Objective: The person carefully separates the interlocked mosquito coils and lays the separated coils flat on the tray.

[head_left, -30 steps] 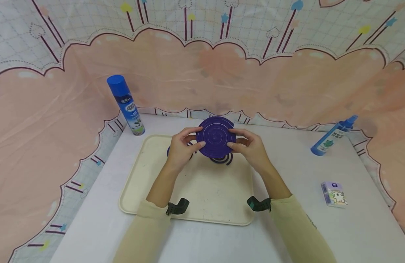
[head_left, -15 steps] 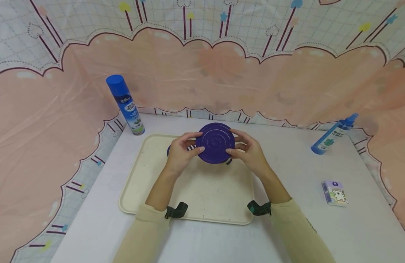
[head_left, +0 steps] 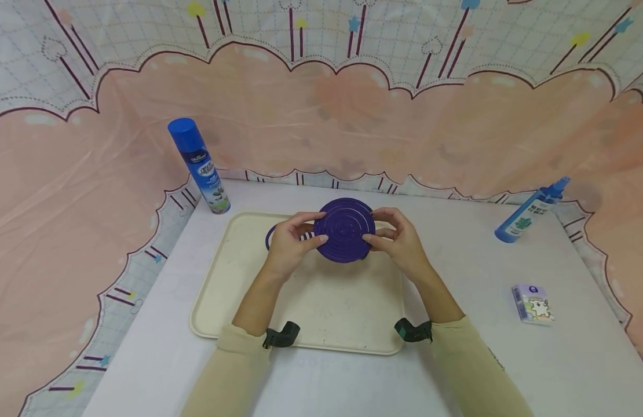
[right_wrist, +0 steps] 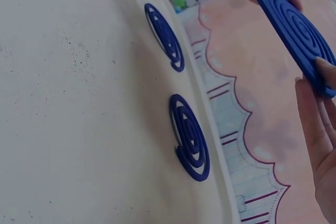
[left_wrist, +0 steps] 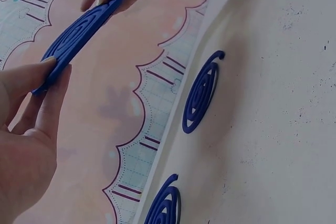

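Observation:
A round, dark blue mosquito coil [head_left: 344, 230], tightly wound, is held up above the far part of the cream tray [head_left: 347, 313]. My left hand [head_left: 289, 248] pinches its left edge between thumb and fingers. Its right edge is pinched by my right hand [head_left: 403, 246] in the same way. Two looser coils lie flat on the tray: in the right wrist view, one coil [right_wrist: 191, 135] is nearer and another coil [right_wrist: 165, 38] lies beyond it. In the head view, the held coil and my hands cover most of both.
A blue spray can [head_left: 204, 171] stands behind the tray's left corner. To the right are a blue spray bottle [head_left: 530, 211] and a small purple-and-white packet [head_left: 533, 304]. A patterned curtain [head_left: 353, 133] hangs behind the white table [head_left: 457, 370].
Both hands have lowered the mosquito coil a little toward the tray. It now hides more of the right-hand coil lying there. The grip on both edges stays the same.

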The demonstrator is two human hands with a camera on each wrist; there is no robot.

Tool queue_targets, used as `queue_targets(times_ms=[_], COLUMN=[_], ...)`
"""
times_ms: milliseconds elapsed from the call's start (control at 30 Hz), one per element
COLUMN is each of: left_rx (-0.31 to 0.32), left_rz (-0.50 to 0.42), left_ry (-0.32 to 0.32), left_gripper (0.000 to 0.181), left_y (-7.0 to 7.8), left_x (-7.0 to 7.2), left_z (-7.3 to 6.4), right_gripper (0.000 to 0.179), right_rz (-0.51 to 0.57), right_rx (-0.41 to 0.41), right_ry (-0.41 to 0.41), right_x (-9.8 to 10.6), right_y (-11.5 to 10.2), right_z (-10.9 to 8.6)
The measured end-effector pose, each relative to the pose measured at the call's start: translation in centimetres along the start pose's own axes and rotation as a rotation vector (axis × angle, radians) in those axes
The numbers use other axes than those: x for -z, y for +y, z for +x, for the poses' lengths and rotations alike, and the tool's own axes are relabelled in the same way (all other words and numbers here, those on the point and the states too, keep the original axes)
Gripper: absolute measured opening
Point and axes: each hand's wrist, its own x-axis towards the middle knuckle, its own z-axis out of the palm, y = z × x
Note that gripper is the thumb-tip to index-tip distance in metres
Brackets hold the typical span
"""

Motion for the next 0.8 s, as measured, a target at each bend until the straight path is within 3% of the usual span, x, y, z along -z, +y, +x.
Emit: queue_targets(times_ms=[233, 367, 533, 800], left_rx=[0.049, 0.067, 0.073, 0.106], left_rz=[0.11, 0.164, 0.145, -0.023], left_ry=[-0.106, -0.133, -0.09, 0.007], left_gripper=[0.043, 0.041, 0.042, 0.052], left_y=[0.1, 0.1, 0.2, 0.0], left_x=[0.0, -0.1, -0.4, -1.0], left_z=[0.1, 0.2, 0.3, 0.2], right_gripper=[0.04, 0.032, 0.031, 0.036], right_rz=[-0.114, -0.189, -0.186, -0.016], right_rx=[0.053, 0.047, 0.026, 0.011], right_ry=[-0.027, -0.041, -0.024, 0.087], right_x=[0.3, 0.1, 0.0, 0.0], right_y=[-0.2, -0.3, -0.3, -0.6], right_z=[0.1, 0.2, 0.0, 0.1])
